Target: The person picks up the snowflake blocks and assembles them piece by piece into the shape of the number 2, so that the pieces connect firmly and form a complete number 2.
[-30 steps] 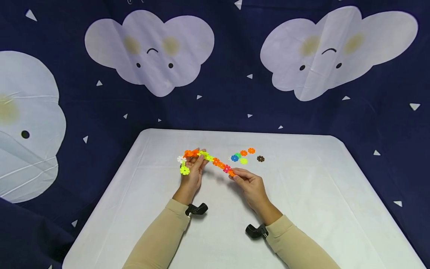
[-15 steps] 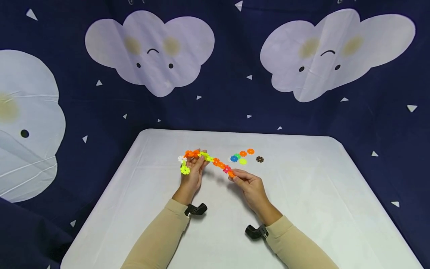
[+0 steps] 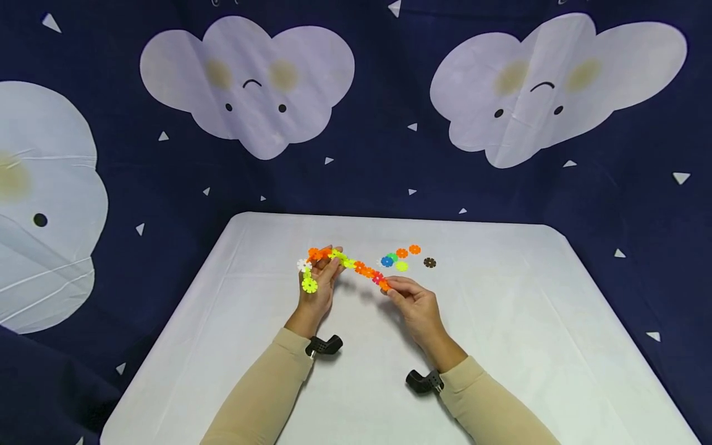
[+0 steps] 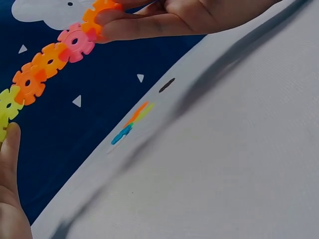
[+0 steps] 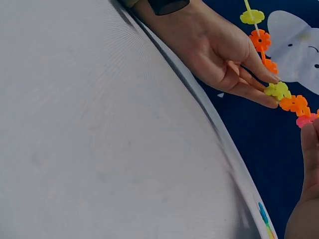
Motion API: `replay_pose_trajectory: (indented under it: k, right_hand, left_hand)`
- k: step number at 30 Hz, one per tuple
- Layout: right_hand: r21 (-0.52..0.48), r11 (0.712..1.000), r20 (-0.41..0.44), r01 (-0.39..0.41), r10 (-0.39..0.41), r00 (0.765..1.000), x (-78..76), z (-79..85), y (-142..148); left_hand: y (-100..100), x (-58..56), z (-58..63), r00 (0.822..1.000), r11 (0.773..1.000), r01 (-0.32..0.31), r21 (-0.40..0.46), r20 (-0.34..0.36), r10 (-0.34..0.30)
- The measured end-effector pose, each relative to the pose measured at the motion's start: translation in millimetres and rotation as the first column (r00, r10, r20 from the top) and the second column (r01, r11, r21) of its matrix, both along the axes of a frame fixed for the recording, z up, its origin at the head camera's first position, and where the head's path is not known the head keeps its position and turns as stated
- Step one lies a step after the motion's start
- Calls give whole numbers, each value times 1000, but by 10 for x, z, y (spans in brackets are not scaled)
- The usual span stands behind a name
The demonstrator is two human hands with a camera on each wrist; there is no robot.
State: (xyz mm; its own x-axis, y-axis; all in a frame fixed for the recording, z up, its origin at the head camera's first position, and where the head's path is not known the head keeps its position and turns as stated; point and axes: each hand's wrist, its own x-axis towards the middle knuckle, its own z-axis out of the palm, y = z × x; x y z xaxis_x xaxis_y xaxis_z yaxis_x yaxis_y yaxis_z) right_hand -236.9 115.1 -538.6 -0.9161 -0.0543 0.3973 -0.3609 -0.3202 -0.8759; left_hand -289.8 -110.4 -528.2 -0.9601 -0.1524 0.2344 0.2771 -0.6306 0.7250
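A chain of interlocking plastic flower discs hangs between my two hands, above the table. My left hand pinches its yellow discs between thumb and fingers. Beyond that grip the chain bends over orange discs and a white disc down to a yellow end disc. With thumb and fingertips my right hand pinches the orange disc at the other end. Beside that one sits a pink disc. The fingers partly cover the discs they hold.
Behind the hands, loose discs lie on the white table: a blue disc, a yellow disc, a brown disc and several others. A dark cloth with clouds stands behind the table.
The chain's free left end has swung slightly right and down. Its right end has shifted a little to the right. Both hands keep their grip.
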Motion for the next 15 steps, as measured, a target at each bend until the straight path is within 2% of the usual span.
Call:
replay_pose_trajectory:
  k: [5, 15]
  right_hand:
    - [65, 997, -11, 37, -37, 999, 7, 19, 8]
    - [78, 996, 19, -47, 46, 999, 15, 3, 56]
  left_hand:
    - [-12, -26, -21, 1000, 1000, 19, -9, -10, -19]
    - [-44, -28, -33, 998, 997, 70, -24, -4, -70]
